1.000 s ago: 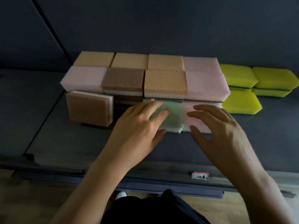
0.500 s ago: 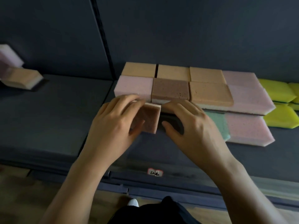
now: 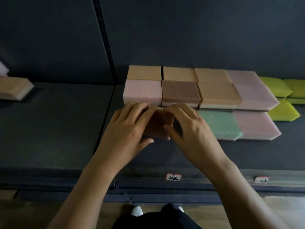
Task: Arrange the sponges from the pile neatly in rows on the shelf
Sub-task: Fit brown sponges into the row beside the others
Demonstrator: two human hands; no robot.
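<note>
1 second ago the left hand (image 3: 127,128) lay flat on the green sponge (image 3: 217,124) and the right hand (image 3: 193,129) hovered over the pink sponge (image 3: 257,126), while the brown sponge (image 3: 158,124) stood alone on its edge. Half a second ago both hands had reached it. Now they close in tighter, fingertips almost meeting over its top edge.

The left hand grips the brown sponge from its 9 o'clock side, fingers curled over the top and thumb low at the front. The right hand grips it from 3 o'clock, fingers curled over the top and thumb pressed on the front face. The sponge stands tilted on the shelf (image 3: 66,126), touching the front of the stacked block (image 3: 179,91) at its 12 o'clock.

The green sponge lies flat at 3 o'clock of the hands, with the pink sponge touching its far side. Yellow sponges (image 3: 280,111) sit further out at 3 o'clock. The pile (image 3: 14,88) rests well apart at 9 o'clock, partly cut off by the frame edge. 2 labels (image 3: 173,177) sit on the shelf's front lip at 6 o'clock.
</note>
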